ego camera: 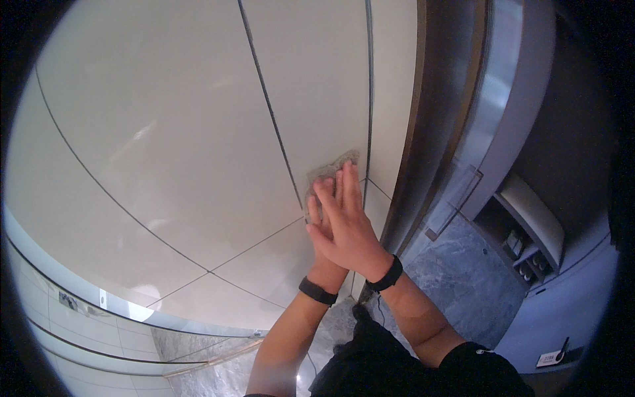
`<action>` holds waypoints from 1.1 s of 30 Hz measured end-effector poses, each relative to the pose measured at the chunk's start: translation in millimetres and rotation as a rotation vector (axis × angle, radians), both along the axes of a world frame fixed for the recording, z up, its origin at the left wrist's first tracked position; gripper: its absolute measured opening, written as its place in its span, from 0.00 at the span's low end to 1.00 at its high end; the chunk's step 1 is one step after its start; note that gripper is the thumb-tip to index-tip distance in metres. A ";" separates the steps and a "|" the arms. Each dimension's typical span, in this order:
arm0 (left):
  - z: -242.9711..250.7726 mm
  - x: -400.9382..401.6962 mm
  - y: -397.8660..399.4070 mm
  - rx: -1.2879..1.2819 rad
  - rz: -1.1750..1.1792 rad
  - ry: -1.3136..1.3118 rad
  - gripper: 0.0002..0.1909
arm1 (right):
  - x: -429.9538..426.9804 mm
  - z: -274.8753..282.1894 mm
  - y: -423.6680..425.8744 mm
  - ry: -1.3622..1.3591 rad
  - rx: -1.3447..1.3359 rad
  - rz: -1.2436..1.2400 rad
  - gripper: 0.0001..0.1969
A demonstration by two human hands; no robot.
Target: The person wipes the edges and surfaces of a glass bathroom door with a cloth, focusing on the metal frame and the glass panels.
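A crumpled grey cloth (322, 172) lies against the glossy beige wall tiles (188, 124), close to the inner corner. My left hand (327, 262) presses it flat to the wall, palm inward. Over it lies my right hand (353, 233), with its fingertips reaching the upper part of the cloth. The hands overlap, so much of the left hand and the lower cloth are hidden. Each wrist wears a black band, the left one (317, 292) and the right one (389, 275).
Dark grout lines (270, 111) cross the wall. On the right stand a brown door frame (416, 129) and a glass door with a long handle (459, 203). Beyond are grey marble-look flooring (456, 283) and a cabinet with open shelves (526, 253). A thin cable (381, 310) runs near my feet.
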State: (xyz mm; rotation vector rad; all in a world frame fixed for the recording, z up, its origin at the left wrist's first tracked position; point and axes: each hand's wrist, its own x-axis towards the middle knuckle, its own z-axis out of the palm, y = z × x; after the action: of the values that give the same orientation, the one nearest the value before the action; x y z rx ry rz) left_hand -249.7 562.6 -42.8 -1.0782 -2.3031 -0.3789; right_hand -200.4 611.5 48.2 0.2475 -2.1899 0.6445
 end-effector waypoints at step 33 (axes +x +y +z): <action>1.8 0.6 4.7 0.006 0.013 0.013 0.29 | -2.0 -7.1 7.8 -0.021 0.069 -0.050 0.38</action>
State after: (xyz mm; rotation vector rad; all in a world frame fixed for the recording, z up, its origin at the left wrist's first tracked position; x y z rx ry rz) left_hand -249.1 567.3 -41.0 -1.0595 -2.2954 -0.3724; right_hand -202.4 619.3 41.1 0.2221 -2.2340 0.5473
